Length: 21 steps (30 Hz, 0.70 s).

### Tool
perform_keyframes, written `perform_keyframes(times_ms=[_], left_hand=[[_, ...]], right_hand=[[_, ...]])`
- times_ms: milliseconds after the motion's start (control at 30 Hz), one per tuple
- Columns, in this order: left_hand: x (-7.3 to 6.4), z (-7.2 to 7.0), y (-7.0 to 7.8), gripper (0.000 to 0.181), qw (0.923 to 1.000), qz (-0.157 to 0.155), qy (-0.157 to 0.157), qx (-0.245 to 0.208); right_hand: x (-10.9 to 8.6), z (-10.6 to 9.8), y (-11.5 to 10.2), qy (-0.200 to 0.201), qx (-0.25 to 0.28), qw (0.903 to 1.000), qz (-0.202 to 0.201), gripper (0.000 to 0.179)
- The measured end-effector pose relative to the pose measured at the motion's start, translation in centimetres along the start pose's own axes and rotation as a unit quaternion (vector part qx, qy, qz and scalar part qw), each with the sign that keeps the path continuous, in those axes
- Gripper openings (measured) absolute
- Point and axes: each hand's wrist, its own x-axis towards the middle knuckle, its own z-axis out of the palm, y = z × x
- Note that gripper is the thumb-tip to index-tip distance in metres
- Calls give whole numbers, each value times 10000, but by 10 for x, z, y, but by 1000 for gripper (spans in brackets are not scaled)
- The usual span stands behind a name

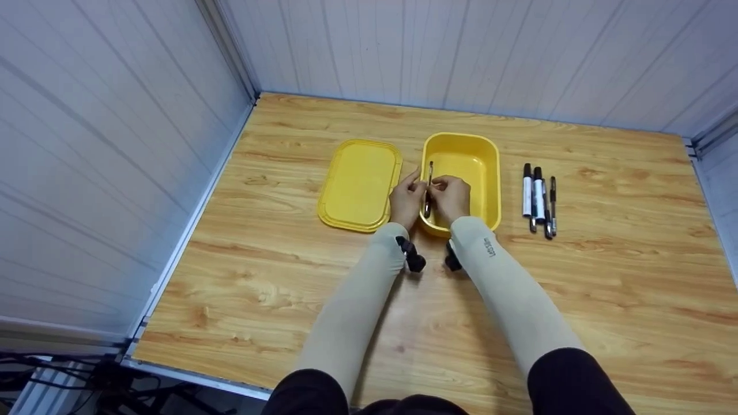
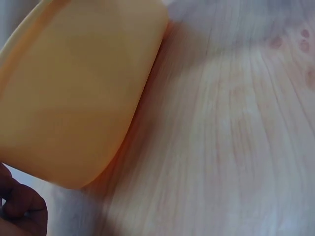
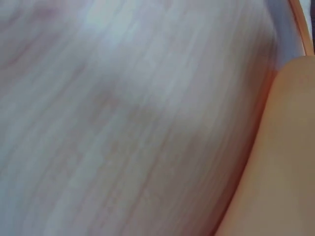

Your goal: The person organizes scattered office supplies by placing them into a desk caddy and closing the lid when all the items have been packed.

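- Lid's off, left of your box
- your left hand and right hand both pinch a pen
- markers, other pens still out right

The storage box is standing on the wooden table, with its lid lying to its left and two markers lying side by side to its right. Gel pens are lying among the markers and just to their right, their near ends reaching closer to the person. The left hand is sitting between lid and box; the right hand is reaching over the box. Between both hands, a single pen is running along the box's left side. Behind everything, a panel wall is rising at the table's far edge; another is standing along the left edge.
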Motion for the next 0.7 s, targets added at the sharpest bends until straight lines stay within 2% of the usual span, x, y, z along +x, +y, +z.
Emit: perform_keyframes(times_ms=[167,367,500,700], left_hand=[[2,0,1,37,9998,84,88,152],[1,-2,4,36,9992,181,117,347],[1,-3,7,36,9992,85,93,381],[0,-6,12,37,9986,-27,-18,533]], right_hand=[[0,-1,-3,93,-231,9995,-198,21],[-1,-3,-5,275,-188,9991,-277,22],[-2,-5,-6,360,-198,9988,-257,22],[-5,-9,-13,223,-57,9997,-88,23]])
